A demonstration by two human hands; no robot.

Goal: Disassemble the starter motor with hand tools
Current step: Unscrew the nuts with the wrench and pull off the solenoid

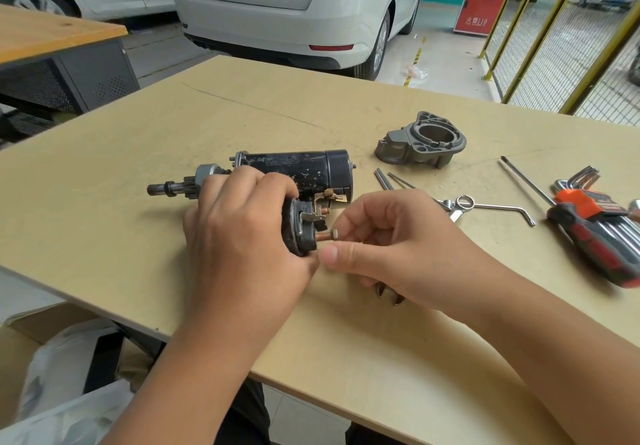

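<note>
Starter motor lies on the table with its long axis running left-right, shaft end to the left. The left hand grips the solenoid on its near side. The solenoid's copper stud points right, straight at the right hand, whose fingertips pinch the small nut at its tip; that nearer hand would spin it off rightward along the stud.

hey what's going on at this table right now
A person is taking apart a starter motor on a table. The left hand grips its solenoid end, while the right hand pinches a nut on a copper stud. The front housing already lies apart, beside hex keys.
</note>
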